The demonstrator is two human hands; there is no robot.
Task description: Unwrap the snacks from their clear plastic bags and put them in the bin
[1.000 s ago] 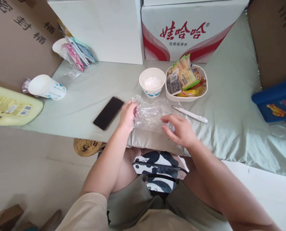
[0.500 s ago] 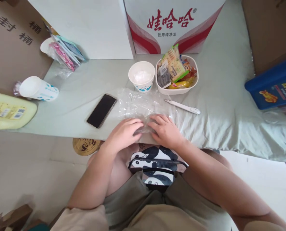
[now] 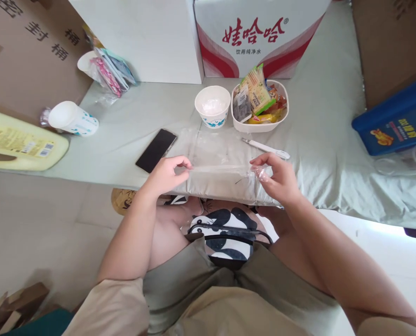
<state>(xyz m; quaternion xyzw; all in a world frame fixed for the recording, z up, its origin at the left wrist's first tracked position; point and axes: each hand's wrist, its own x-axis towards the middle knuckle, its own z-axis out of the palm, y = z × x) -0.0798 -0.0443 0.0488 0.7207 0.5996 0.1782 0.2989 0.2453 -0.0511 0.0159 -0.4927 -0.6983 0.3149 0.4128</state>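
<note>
A thin sheet of clear plastic film (image 3: 216,169), perhaps a bag, is stretched between my two hands above the front edge of the cloth-covered surface. My left hand (image 3: 167,176) pinches its left end between thumb and fingers. At the other end, my right hand (image 3: 276,176) grips a crumpled corner. More of the film spreads away over the cloth behind. Just beyond my left hand lies a black phone (image 3: 156,150). A white pen-shaped cutter (image 3: 265,148) rests beyond my right hand.
Behind the film stand a paper bowl (image 3: 212,106) and a white tub (image 3: 260,127) of packaged snacks. Large boxes (image 3: 250,65) line the back. At left are a paper cup (image 3: 74,119) and a yellow bottle (image 3: 25,142); a blue container (image 3: 397,116) is at right.
My hands have moved apart from close together, drawing the crumpled film out into a stretched strip between them. The view has shifted slightly.
</note>
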